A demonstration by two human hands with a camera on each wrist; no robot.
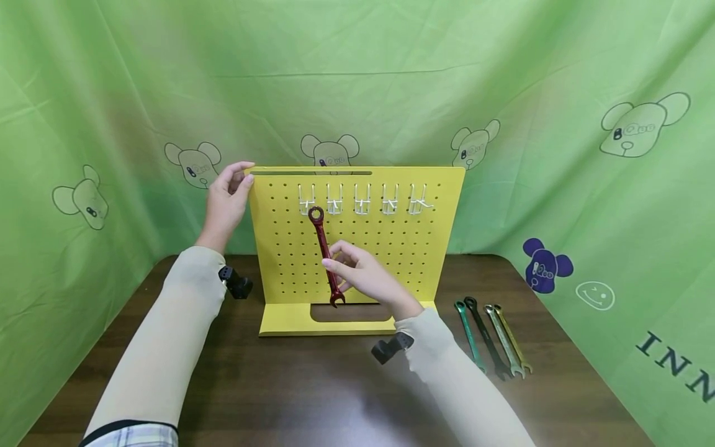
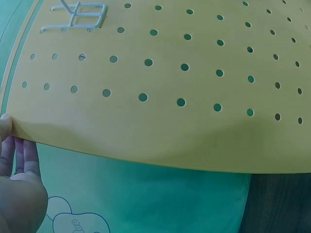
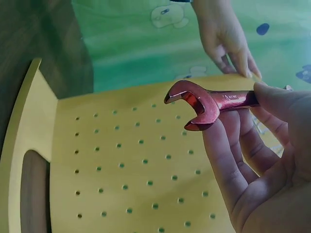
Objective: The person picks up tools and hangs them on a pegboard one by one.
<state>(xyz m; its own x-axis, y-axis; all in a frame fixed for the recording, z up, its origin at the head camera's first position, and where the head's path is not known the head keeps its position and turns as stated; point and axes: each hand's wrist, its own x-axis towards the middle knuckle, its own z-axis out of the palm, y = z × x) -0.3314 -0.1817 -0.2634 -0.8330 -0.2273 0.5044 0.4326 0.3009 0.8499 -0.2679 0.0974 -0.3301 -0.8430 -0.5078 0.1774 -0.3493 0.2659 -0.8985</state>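
A yellow pegboard (image 1: 265,248) stands upright on its base. My left hand (image 1: 226,202) pinches its upper left corner, thumb on the front and fingers behind, as the left wrist view shows. In front of the board, my right hand (image 1: 365,273) holds a red combination wrench (image 1: 323,242) by its shank between thumb and fingers. The ring end points up, near the leftmost white hooks (image 1: 334,206); the open end hangs down. In the right wrist view, the wrench's open jaw juts out past the fingertips. The hooks form a row across the upper board and hold nothing.
Right of the board, several wrenches lie side by side on the dark wooden table (image 1: 313,385): a green wrench (image 1: 470,335), a black wrench (image 1: 487,335), a silver wrench (image 1: 505,340) and a gold wrench (image 1: 514,338). A green printed curtain (image 1: 391,81) surrounds the table.
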